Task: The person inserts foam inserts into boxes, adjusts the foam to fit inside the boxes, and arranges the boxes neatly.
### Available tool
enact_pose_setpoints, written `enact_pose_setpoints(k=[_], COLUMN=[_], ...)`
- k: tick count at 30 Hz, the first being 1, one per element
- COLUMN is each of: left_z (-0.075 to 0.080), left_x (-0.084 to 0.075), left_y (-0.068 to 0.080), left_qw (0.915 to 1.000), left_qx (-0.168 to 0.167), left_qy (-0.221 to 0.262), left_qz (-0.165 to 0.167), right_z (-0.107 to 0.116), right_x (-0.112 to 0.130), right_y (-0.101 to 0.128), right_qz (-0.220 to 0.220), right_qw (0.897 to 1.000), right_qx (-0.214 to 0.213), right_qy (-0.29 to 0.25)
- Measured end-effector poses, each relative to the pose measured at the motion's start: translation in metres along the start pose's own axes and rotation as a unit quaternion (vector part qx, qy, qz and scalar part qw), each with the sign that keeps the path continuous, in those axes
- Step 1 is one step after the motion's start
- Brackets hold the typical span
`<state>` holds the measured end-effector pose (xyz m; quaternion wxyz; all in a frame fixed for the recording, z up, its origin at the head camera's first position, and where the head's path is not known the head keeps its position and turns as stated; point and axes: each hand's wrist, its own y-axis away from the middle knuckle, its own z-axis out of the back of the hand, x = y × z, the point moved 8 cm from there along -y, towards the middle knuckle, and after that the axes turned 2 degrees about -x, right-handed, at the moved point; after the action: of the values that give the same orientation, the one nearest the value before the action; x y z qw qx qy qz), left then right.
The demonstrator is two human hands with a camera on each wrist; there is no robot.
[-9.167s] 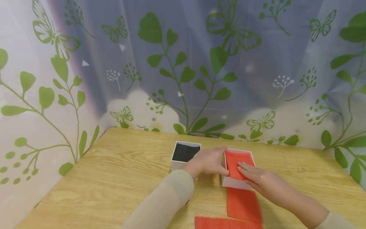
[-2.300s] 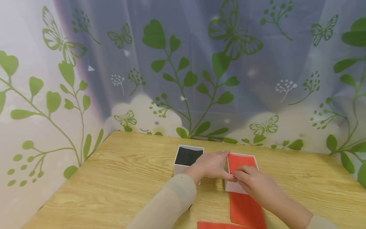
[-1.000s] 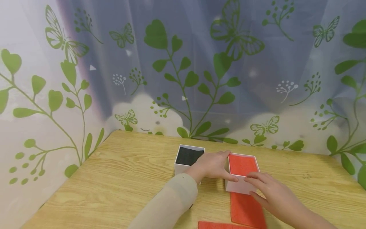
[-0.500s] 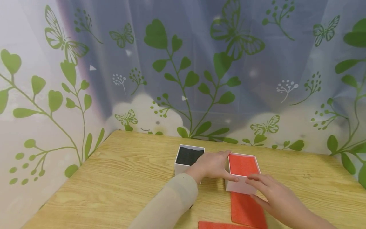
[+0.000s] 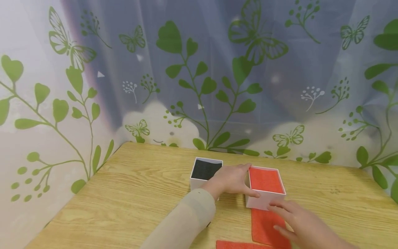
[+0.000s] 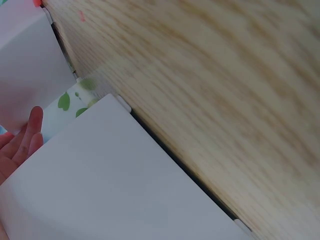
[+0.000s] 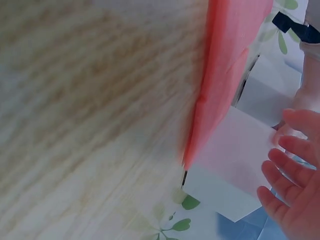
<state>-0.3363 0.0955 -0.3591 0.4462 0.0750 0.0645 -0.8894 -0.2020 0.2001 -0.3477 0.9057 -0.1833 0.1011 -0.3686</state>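
Observation:
A white square box (image 5: 264, 200) holds red cloth (image 5: 265, 180) lying flat just below its rim. My left hand (image 5: 231, 179) rests against its left side, thumb straight at the front corner and fingertips at the back corner. In the left wrist view, straight fingers (image 6: 27, 137) show between two white boxes. My right hand (image 5: 298, 218) hovers before the box's front right, fingers loosely spread and holding nothing. In the right wrist view that hand (image 7: 295, 175) is apart from the box. A second white box (image 5: 196, 185) with black cloth (image 5: 206, 169) stands left, partly hidden by my left hand.
A red cloth (image 5: 265, 226) lies flat before the right box, partly under my right hand. Another red cloth (image 5: 239, 245) is cut off by the bottom edge. Both boxes stand on a wood-grain table (image 5: 140, 193) backed by a patterned curtain (image 5: 199, 69).
My right hand pressed on the red cloth in the box, then left it and drew back toward the front. That cloth now lies flatter. My left hand has stayed at the box's side.

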Motion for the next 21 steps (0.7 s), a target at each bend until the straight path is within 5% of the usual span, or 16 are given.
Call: enact_pose_setpoints(k=[5,9,12,21], left_z=[0.000,0.000,0.000,0.000], left_x=[0.001,0.001,0.000,0.000], left_y=[0.000,-0.001,-0.001,-0.001], left_qw=[1.0000,1.0000,1.0000,1.0000], left_qx=[0.000,0.001,0.000,0.000], left_qy=[-0.003,0.001,0.007,0.002], left_qz=[0.001,-0.003,-0.006,-0.007], right_z=[-0.016,-0.037,-0.049,-0.060], right_x=[0.000,-0.003,0.000,0.017], right_y=[0.006,0.019,0.030,0.043], right_qz=[-0.034,-0.072,-0.059,0.061], right_qw=[0.994,0.974,0.965,0.974], right_qx=[0.099,0.200,0.228,0.168], right_qy=[-0.030,-0.082,-0.118,-0.141])
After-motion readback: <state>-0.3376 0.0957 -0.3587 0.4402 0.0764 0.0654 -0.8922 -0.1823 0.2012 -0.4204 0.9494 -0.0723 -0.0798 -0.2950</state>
